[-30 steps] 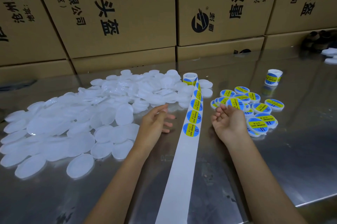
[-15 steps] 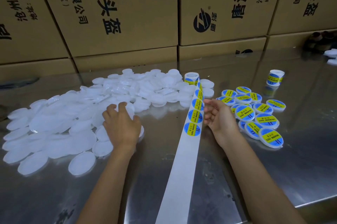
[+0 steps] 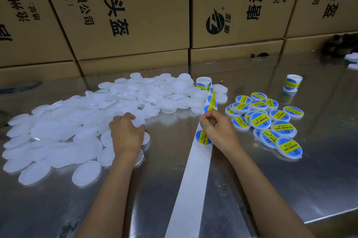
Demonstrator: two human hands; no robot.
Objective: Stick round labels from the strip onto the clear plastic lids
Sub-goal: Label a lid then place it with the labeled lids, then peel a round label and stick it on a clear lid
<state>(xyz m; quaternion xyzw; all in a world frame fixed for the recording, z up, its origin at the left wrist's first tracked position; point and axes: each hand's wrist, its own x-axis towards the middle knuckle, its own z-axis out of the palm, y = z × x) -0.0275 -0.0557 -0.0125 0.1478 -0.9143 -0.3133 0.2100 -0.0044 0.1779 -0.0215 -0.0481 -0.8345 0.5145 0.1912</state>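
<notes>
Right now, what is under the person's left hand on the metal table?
Plain translucent round plastic lids at the pile's near edge lie under the left hand; their rims show around it. Whether its curled fingers grip one is hidden by the hand itself.

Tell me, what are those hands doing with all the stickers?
A person is putting round labels on clear plastic lids. The left hand rests on the heap of plain lids, fingers curled over one. The right hand picks at a label on the strip. Finished lids lie to the right.
</notes>
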